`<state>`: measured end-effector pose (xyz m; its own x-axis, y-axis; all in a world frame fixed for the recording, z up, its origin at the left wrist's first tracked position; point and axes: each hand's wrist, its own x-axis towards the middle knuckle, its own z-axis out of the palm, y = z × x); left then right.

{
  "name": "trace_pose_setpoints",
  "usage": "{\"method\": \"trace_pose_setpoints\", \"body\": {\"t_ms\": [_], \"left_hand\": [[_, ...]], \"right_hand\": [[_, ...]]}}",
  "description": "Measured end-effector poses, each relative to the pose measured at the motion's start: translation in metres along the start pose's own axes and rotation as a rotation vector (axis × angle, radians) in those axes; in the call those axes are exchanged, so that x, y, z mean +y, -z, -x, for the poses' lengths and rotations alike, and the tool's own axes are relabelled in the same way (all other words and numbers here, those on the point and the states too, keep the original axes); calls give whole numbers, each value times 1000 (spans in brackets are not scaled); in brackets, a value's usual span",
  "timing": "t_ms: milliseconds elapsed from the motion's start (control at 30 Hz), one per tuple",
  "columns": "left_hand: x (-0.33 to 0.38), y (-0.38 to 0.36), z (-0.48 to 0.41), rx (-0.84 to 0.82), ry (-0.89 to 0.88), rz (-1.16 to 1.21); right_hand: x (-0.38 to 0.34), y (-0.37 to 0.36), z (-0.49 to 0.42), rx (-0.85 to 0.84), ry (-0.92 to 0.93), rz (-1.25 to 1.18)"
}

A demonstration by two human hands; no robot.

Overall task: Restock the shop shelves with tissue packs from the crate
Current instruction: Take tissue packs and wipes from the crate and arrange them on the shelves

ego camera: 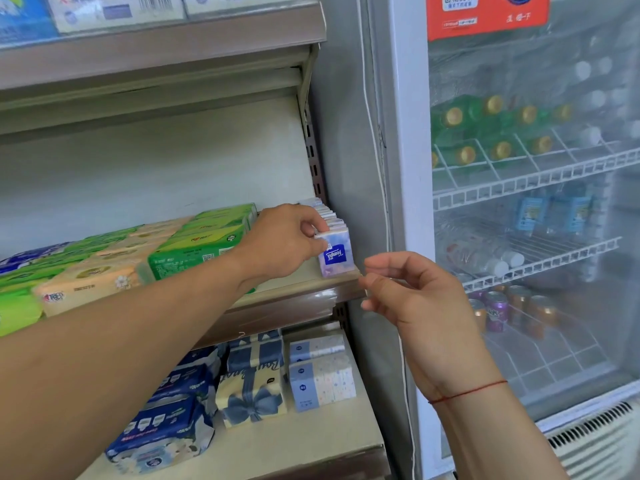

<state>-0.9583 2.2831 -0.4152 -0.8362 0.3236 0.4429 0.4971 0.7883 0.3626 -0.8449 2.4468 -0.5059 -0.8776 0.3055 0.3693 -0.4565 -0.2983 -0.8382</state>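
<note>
Head view: left hand (280, 240) fingers pinch an upside-down Tempo pack (336, 255), right hand (412, 292) fingers loosely curled, holding nothing.

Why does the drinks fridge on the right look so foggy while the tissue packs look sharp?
In the head view, the fridge door glass is hazy with glare, washing out the cans behind it; the Tempo pack the left hand pinches is crisp; the shelf edge carries a small shiny streak.

Your arms are bare from hand to elbow. A thin red string (467, 393) goes round your right wrist, just behind your right hand (412, 292). Your left hand (282, 242) and its wrist are bare too.
</note>
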Motion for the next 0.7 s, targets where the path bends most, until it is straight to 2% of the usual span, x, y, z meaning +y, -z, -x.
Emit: {"method": "trace_pose_setpoints", "body": {"t_ms": [300, 700], "left_hand": [[7, -6, 4, 37, -106, -127], [7, -1, 9, 32, -96, -99]], "right_hand": [[0, -2, 2, 5, -31, 5], [0, -4, 4, 0, -43, 7]]}}
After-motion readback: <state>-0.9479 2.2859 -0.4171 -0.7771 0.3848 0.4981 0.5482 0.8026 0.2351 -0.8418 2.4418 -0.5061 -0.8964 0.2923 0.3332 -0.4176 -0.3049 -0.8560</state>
